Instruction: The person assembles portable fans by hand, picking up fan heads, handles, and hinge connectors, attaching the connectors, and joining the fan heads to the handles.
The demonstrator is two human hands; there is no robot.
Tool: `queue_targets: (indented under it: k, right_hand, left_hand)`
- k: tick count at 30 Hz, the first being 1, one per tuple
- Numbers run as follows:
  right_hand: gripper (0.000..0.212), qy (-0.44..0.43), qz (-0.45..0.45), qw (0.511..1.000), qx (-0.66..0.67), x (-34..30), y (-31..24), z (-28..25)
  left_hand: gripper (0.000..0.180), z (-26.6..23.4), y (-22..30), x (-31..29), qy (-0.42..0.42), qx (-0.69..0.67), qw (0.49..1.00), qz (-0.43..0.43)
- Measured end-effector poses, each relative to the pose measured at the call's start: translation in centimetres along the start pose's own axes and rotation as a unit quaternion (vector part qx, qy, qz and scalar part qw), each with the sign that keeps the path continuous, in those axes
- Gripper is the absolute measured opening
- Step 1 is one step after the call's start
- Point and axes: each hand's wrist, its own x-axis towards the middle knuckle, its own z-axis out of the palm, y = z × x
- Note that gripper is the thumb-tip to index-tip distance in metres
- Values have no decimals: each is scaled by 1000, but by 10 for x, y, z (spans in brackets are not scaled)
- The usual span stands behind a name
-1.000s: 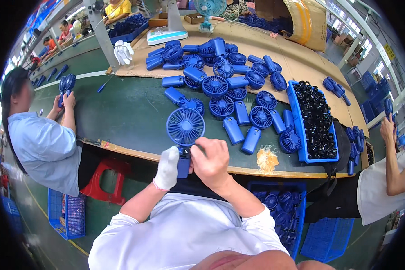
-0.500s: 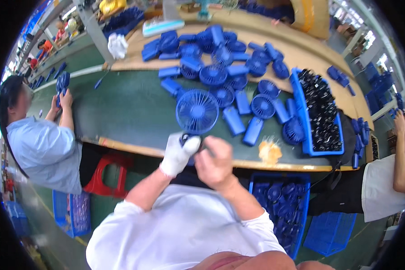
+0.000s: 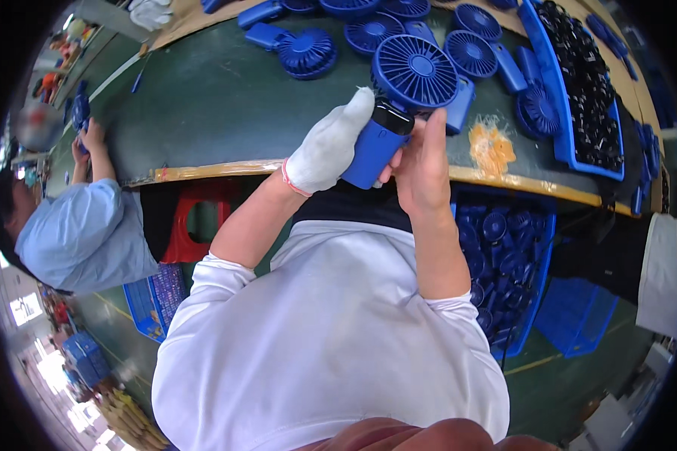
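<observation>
A blue handheld fan (image 3: 374, 154) with a round grille head and a black collar is held over the table's front edge. Its head points away from me and its handle slants down toward me. My left hand (image 3: 327, 146), in a white glove, is closed on the handle's left side, thumb up by the collar. My bare right hand (image 3: 426, 165) is at the handle's right side; its fingers curl behind it and its thumb points up near the fan head. The fingertips behind the handle are partly hidden. More blue fans (image 3: 308, 52) lie beyond on the green tabletop (image 3: 195, 98).
A blue tray (image 3: 560, 146) of small black parts stands at the right. Under the table edge is a blue crate (image 3: 538, 286) full of fan parts. One person in light blue (image 3: 75, 233) holds a fan at left, near a red stool (image 3: 192, 222); another sits at right.
My view has tilted down. The fan has swung to the right and turned, so its handle and black collar now show. My right hand has opened from a pinch near the collar to beside the handle.
</observation>
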Motion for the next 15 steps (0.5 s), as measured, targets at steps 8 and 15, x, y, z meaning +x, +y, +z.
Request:
queue_targets:
  k: [8,15]
  right_hand:
    - [28,37,-44,998,1,-21,-16,15]
    - [47,8,-249,963,-97,-29,-8,-25]
  left_hand:
    - [54,-3,-30,-14,-89,-91,991,28]
    - [51,-5,-63,-9,56,90,991,84]
